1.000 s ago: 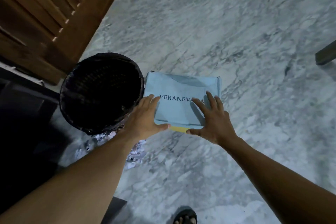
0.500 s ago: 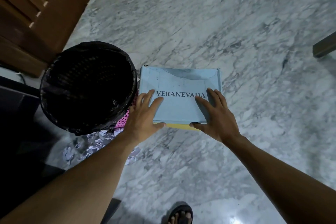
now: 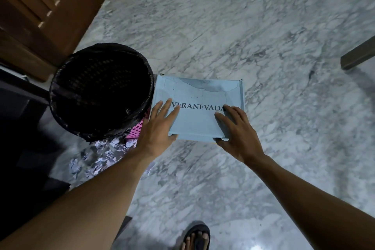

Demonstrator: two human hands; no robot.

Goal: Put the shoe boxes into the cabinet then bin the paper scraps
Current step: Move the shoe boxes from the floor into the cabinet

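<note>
A light blue shoe box (image 3: 199,126) printed VERANEVADA lies by the bin on the marble floor. My left hand (image 3: 159,128) holds its near left corner, fingers flat on the lid and thumb along the front edge. At the near right corner my right hand (image 3: 237,133) holds it the same way. Crumpled paper scraps (image 3: 99,158) lie on the floor below the bin, partly hidden by my left forearm. The bin (image 3: 67,115) is pink mesh lined with a black bag and touches the box's left side.
A slatted wooden door (image 3: 40,6) fills the upper left corner. Dark furniture (image 3: 18,128) runs along the left edge. A dark wooden piece (image 3: 357,57) juts in at the right. My sandalled foot (image 3: 195,237) is at the bottom.
My hands have slid a little back on the lid, with the thumbs now on the near edge. The view has shifted slightly; box and bin stay side by side.
</note>
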